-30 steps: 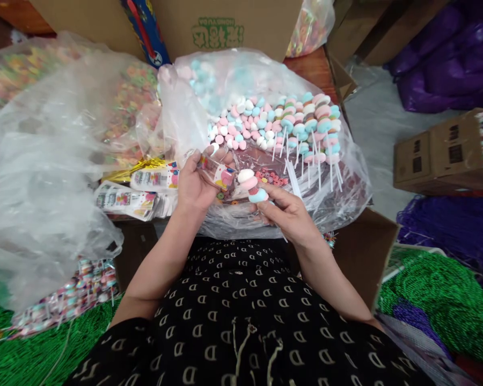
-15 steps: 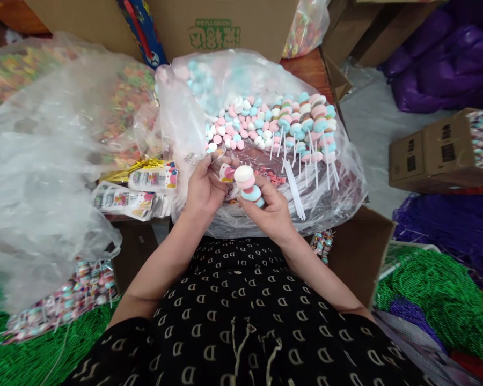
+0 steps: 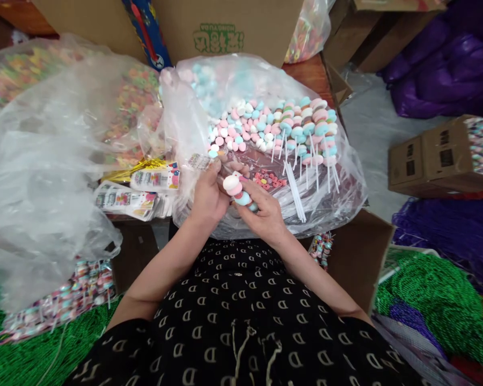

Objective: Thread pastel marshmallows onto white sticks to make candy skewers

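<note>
My right hand is closed around a candy skewer, a stack of white, pink and blue round pieces with small red rings between them. Its white end points up and left, close to my left fingers. My left hand is closed at the thumb on a small clear printed bag, partly hidden by the fingers. Beyond the hands lie loose pastel candies and red candy rings. Finished-looking candy skewers rest in a pile on the right, above a bundle of white sticks.
A large clear plastic sheet spreads under the candies. Left of it lie printed bags, gold ties and a big bag of colourful rings. Cardboard boxes stand behind; an open carton is at lower right.
My right hand has moved the candy skewer left and tilted it toward my left hand. The two hands are now closer together, and the skewer's white end meets the left fingers.
</note>
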`<state>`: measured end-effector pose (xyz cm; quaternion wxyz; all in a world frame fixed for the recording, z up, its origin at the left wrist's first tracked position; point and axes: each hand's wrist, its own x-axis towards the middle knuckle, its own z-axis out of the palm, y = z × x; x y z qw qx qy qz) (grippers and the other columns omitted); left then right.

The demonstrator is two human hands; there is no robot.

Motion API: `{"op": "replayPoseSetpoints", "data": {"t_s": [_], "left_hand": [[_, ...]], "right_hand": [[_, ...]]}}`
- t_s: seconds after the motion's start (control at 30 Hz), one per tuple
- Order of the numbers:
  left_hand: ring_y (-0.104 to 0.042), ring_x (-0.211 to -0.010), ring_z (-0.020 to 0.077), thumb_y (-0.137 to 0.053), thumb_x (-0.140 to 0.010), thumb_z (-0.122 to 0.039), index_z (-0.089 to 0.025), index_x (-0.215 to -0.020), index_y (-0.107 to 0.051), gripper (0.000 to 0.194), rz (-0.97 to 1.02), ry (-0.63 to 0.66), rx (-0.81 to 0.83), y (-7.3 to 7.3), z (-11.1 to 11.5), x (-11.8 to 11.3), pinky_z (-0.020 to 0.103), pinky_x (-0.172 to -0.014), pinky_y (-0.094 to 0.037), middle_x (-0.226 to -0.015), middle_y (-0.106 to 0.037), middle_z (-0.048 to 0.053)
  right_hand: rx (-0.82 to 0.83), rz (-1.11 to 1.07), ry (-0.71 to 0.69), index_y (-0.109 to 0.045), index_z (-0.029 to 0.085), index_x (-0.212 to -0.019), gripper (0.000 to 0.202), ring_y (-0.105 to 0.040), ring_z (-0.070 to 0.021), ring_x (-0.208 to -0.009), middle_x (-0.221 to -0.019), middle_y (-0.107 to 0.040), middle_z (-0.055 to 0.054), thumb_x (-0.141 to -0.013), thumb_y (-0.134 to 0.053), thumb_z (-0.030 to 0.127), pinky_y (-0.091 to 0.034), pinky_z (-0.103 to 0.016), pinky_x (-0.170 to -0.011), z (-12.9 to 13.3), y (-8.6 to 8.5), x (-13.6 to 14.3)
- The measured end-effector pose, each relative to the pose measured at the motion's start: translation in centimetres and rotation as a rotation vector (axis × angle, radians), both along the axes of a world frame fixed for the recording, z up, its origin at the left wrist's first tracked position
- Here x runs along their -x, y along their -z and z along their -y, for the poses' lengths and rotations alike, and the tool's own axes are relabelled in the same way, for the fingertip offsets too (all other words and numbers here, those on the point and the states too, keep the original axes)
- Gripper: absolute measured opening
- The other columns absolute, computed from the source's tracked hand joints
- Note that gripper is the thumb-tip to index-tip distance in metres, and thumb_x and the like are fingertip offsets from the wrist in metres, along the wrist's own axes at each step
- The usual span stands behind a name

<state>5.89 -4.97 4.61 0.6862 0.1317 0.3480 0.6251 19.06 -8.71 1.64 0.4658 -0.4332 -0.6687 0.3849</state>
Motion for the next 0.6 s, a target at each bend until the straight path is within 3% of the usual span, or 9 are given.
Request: {"op": "replayPoseSetpoints", "data": {"t_s": [0.07, 0.13, 0.23, 0.4, 0.6], "left_hand": [[-0.079, -0.095, 0.0196, -0.059, -0.105, -0.028, -0.023, -0.088, -0.069, 0.021, -0.026, 0.024, 0.010, -0.1, 0.2, -0.2, 0.034, -0.094, -0.062, -0.078, -0.076, 0.001], [-0.079, -0.101, 0.0213, -0.063, -0.103, -0.030, -0.023, -0.092, -0.073, 0.016, -0.045, 0.040, 0.002, -0.3, 0.4, -0.2, 0.034, -0.093, -0.063, -0.083, -0.078, 0.002], [-0.078, -0.100, 0.0192, -0.066, -0.101, -0.028, -0.024, -0.100, -0.076, 0.011, -0.054, 0.020, -0.062, -0.6, 0.5, 0.1, 0.029, -0.085, -0.063, -0.094, -0.082, 0.003], [-0.076, -0.086, 0.0148, -0.078, -0.096, -0.026, -0.023, -0.095, -0.079, 0.004, -0.093, 0.040, -0.106, -0.1, 0.6, 0.4, 0.023, -0.075, -0.061, -0.091, -0.081, 0.002], [-0.078, -0.091, 0.0152, -0.086, -0.089, -0.025, -0.022, -0.086, -0.077, 0.010, -0.205, -0.147, -0.078, 1.6, 0.2, 0.4, 0.025, -0.082, -0.062, -0.084, -0.079, 0.000]], "right_hand": [[0.130, -0.079, 0.030, -0.079, 0.033, -0.127, 0.041, -0.074, -0.0294, -0.123, -0.131, -0.080, -0.005, -0.086, -0.079, 0.032, -0.061, -0.055, -0.108, -0.1, 0.2, 0.0], [0.301, -0.215, 0.043, -0.079, 0.033, -0.127, 0.044, -0.077, -0.0233, -0.093, -0.107, -0.082, -0.002, -0.084, -0.082, 0.034, -0.067, -0.044, -0.082, -0.1, 0.1, -0.2], [0.502, -0.435, 0.025, -0.079, 0.030, -0.121, 0.045, -0.062, -0.0136, -0.060, -0.077, -0.073, 0.005, -0.077, -0.087, 0.035, -0.052, -0.027, -0.049, -0.3, -0.7, -0.8], [0.601, -0.597, -0.031, -0.077, 0.024, -0.105, 0.038, -0.054, -0.0100, -0.052, -0.062, -0.061, 0.008, -0.072, -0.090, 0.038, -0.038, -0.022, -0.042, -0.7, -2.2, -1.4], [0.579, -0.568, -0.041, -0.073, 0.024, -0.114, 0.043, -0.054, -0.0106, -0.053, -0.061, -0.059, 0.008, -0.077, -0.089, 0.040, -0.037, -0.022, -0.043, -0.3, -2.2, -1.2]]}}
